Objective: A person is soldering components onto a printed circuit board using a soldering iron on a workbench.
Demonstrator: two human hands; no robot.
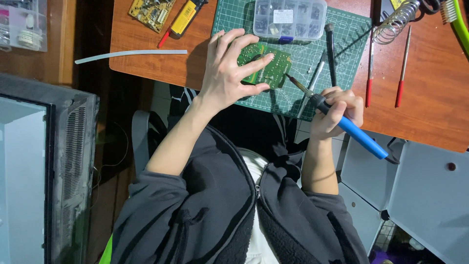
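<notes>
The left hand [227,68] has its fingers spread and curled over a green circuit board [264,66], thumb under the near edge and fingertips pressing the top, so the board is gripped and tipped up on the green cutting mat [342,39] near the mat's front edge. The right hand [337,110] is clenched in a pen grip around the blue handle of a soldering iron [351,128], whose dark metal tip reaches toward the right side of the board and looks to be touching it or just short of it; which one cannot be told from here. Judging by this, the soldering on this board is under way rather than finished: the board is not yet put down, the iron is not in its stand, and whether any joint is complete is too small to see. Outward from the hands, a thin metal tool and a black-handled tool lie on the mat just beside the iron tip, and a clear compartment box [289,18] of small parts sits at the mat's far edge. On the wooden desk [146,58], a second yellowish circuit board [150,12] and a yellow-handled tool [183,19] rest near the far left corner, a pale strip [131,55] overhangs the left edge, and a coiled iron stand [396,22] with two red-handled probes lies to the right.
</notes>
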